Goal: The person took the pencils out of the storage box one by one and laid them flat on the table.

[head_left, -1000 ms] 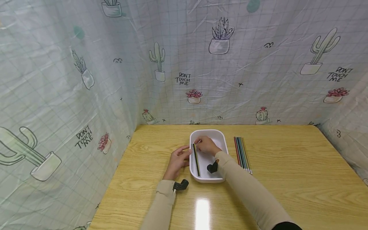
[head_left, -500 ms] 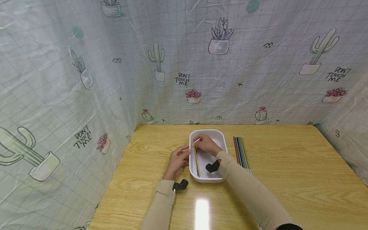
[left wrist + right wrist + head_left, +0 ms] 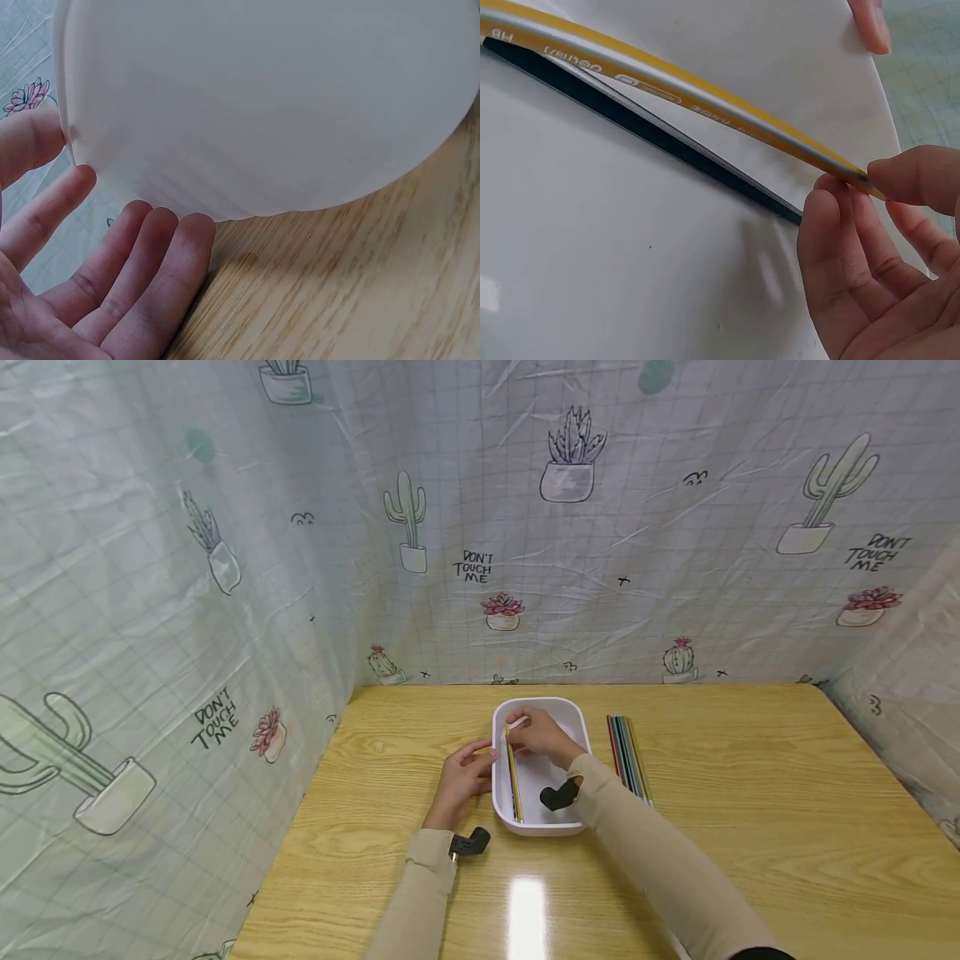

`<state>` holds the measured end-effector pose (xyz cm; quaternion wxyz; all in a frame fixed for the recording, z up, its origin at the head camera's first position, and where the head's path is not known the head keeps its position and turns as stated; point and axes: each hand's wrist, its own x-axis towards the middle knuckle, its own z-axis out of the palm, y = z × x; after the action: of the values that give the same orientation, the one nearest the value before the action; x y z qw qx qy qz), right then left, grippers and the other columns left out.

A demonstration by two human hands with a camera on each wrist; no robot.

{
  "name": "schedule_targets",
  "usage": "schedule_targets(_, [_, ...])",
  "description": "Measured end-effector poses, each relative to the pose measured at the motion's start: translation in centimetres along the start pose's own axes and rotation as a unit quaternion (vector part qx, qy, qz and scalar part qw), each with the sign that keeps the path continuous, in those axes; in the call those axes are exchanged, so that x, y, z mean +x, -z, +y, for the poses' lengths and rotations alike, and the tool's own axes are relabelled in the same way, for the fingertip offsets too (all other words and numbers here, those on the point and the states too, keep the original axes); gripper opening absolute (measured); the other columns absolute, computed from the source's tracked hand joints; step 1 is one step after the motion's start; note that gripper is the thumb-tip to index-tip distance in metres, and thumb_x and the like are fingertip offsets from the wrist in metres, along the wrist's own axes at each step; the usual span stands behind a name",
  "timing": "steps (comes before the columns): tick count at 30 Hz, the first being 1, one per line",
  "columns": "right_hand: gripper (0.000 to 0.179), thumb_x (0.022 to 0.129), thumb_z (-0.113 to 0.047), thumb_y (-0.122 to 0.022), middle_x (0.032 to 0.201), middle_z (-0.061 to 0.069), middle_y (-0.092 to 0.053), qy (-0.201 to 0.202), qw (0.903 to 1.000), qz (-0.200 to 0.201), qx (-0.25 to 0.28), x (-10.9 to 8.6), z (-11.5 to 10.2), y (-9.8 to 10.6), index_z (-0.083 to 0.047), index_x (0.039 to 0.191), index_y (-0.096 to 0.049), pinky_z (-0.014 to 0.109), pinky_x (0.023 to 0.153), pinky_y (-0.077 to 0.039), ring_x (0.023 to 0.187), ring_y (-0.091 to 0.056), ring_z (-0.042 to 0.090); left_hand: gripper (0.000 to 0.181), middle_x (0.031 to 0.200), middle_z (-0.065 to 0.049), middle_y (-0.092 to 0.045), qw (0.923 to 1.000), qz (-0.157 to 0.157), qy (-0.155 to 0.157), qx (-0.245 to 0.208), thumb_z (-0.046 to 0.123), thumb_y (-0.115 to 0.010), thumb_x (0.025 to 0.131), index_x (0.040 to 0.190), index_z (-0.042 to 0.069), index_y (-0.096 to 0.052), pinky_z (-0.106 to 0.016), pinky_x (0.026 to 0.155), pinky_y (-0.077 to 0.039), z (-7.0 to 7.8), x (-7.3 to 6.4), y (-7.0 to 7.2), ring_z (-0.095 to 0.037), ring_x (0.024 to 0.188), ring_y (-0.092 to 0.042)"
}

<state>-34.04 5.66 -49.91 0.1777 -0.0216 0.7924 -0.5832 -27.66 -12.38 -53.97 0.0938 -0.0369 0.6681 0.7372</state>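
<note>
A white plastic tray [image 3: 545, 818] stands on the table. Inside it, along the left wall, my right hand [image 3: 542, 737] pinches a yellow pencil [image 3: 705, 90] near its far end between thumb and fingers. That end is raised, and the near end is low in the tray. Under the yellow pencil, a dark pencil [image 3: 645, 129] lies on the tray floor. From outside, my left hand [image 3: 459, 783] touches the tray's left side with extended fingertips; in the left wrist view its fingers [image 3: 161, 285] rest along the wall and rim.
Right of the tray, several pencils [image 3: 628, 756] in red, dark and yellow lie side by side on the wooden table [image 3: 750, 810]. A cactus-patterned curtain [image 3: 637, 543] hangs behind the table and at the sides.
The yellow pencil's far end has come up from the tray floor in my right hand, which has shifted slightly. My left hand stays at the tray's side.
</note>
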Motion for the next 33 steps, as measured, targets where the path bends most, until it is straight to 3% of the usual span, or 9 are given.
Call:
schedule_targets(5, [0.035, 0.09, 0.001, -0.066, 0.098, 0.01, -0.065, -0.008, 0.9999, 0.0, 0.014, -0.2, -0.1, 0.2, -0.004, 0.124, -0.057, 0.039, 0.075, -0.065, 0.083, -0.07, 0.019, 0.043, 0.115, -0.016, -0.069, 1.0, 0.004, -0.001, -0.001, 0.024, -0.072, 0.097, 0.137, 0.011, -0.065, -0.03, 0.073, -0.065, 0.0, 0.0, 0.0, -0.019, 0.093, -0.071])
schedule_targets(20, [0.033, 0.094, 0.001, -0.066, 0.106, 0.013, -0.061, -0.02, 0.9989, 0.029, 0.03, -0.7, -0.3, 0.5, -0.008, 0.125, -0.057, 0.041, 0.078, -0.066, 0.085, -0.068, 0.02, 0.044, 0.113, -0.015, -0.069, 1.0, 0.006, 0.001, 0.003, 0.024, -0.072, 0.097, 0.138, 0.01, -0.064, -0.032, 0.073, -0.065, -0.1, -0.2, -0.1, -0.02, 0.093, -0.072])
schedule_targets(33, [0.033, 0.096, 0.0, -0.062, 0.114, 0.017, -0.061, 0.0, 0.9982, 0.044, 0.041, -1.5, -0.9, 2.3, -0.006, 0.127, -0.055, 0.037, 0.077, -0.066, 0.092, -0.065, 0.022, 0.041, 0.104, -0.007, -0.07, 1.0, 0.007, -0.001, -0.002, 0.025, -0.073, 0.096, 0.135, 0.012, -0.067, -0.029, 0.071, -0.065, -0.2, 0.0, -0.2, -0.016, 0.088, -0.071])
